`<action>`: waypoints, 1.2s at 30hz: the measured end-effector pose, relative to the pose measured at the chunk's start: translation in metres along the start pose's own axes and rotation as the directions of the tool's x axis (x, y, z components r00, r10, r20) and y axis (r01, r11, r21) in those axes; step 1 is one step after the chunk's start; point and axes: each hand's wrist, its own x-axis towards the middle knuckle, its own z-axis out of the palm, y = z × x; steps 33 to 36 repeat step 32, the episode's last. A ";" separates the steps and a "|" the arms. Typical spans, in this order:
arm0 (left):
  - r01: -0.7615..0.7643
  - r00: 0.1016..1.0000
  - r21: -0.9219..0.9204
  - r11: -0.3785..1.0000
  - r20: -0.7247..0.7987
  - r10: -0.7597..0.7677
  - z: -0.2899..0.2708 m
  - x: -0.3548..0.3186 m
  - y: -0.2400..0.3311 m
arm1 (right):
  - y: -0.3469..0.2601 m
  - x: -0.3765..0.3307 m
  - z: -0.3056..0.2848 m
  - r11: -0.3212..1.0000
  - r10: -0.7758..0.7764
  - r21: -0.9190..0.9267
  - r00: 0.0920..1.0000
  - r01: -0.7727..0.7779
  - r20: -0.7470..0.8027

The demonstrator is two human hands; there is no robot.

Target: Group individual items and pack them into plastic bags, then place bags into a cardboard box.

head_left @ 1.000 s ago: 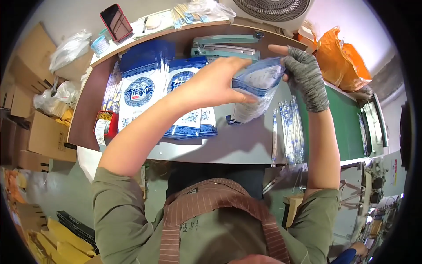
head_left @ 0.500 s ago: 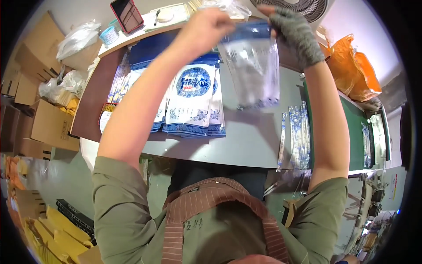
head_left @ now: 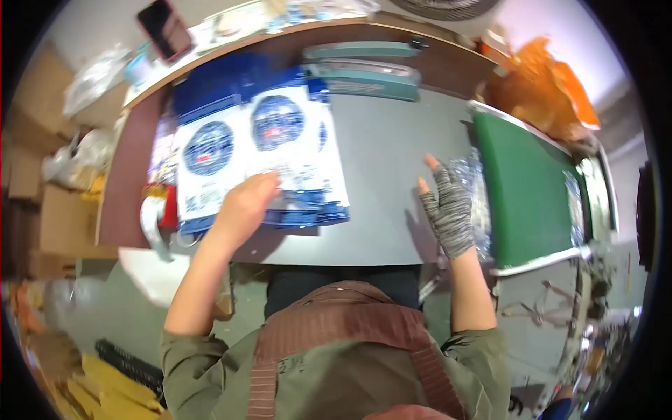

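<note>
Two side-by-side stacks of blue-and-white printed flat pouches (head_left: 227,185) lie on the left of the grey table, their dark blue ends at the far side. My bare left hand (head_left: 246,203) is over the lower part of the pouches, close to the near edge of the right stack. Motion smears its fingers, and whether it grips a pouch cannot be made out. My right hand (head_left: 448,213), in a grey fingerless glove, hovers at the table's right side with fingers apart and nothing in them. Beside it, partly hidden, lie slim clear-wrapped sticks (head_left: 480,203).
A teal long-armed device (head_left: 371,78), resembling a bag sealer, stands at the table's back. To the right is a green board (head_left: 525,196) with a pale rim; an orange bag (head_left: 542,87) sits behind it. A red tape roll (head_left: 168,206) is at the left edge. A phone (head_left: 165,29) stands on the back shelf.
Both hands have come down toward me from the back of the table. The clear blue-topped pouch they held up is no longer in sight. The right hand has opened.
</note>
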 end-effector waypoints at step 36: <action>0.134 0.934 -0.893 0.429 -0.030 -0.356 0.123 0.168 0.162 | 0.018 0.053 0.000 0.162 0.135 0.933 0.944 -0.321 0.301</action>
